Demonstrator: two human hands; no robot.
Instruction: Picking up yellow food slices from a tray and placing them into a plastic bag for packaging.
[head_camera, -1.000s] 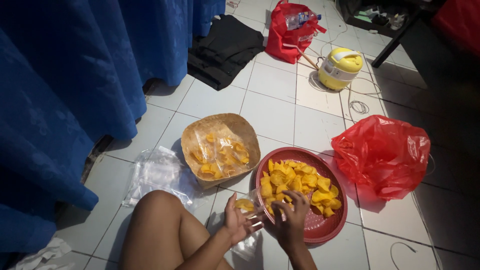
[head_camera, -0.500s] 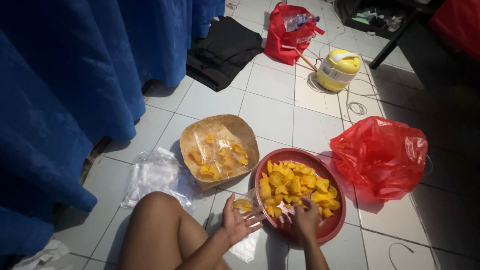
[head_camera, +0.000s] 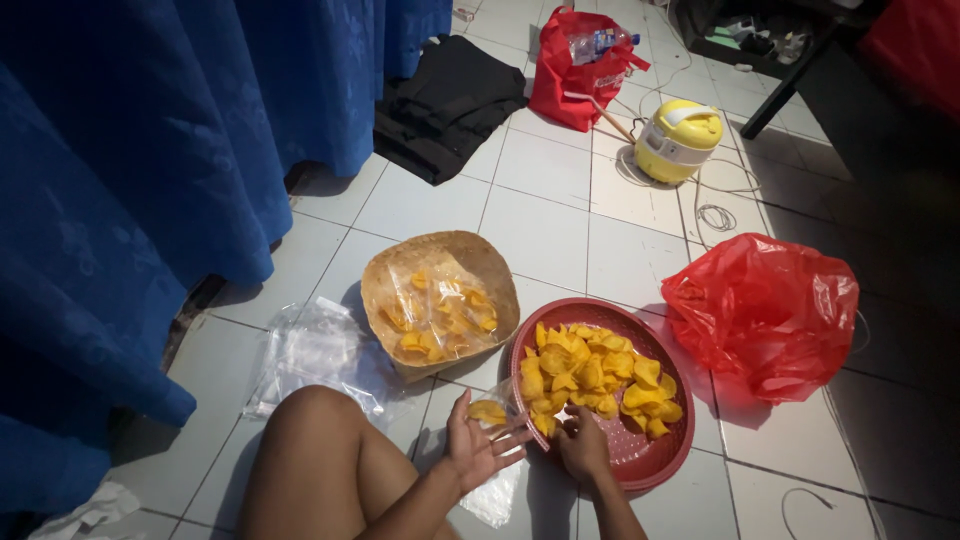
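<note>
We sit on a tiled floor (head_camera: 540, 225). Since a moment ago our right hand (head_camera: 583, 447) has drawn back from deeper in the red tray (head_camera: 655, 462) to its near rim, fingers curled loosely over a few yellow chips (head_camera: 590, 375); a firm grip we cannot confirm. Our left hand (head_camera: 478, 447) remains open, palm up, fingers spread under a clear bag (head_camera: 497, 492) that already holds some chips. So another handful looks headed for the bag. The chips are thin, curled, bright yellow, heaped in the tray. A woven basket (head_camera: 440, 262) holds filled bags.
</note>
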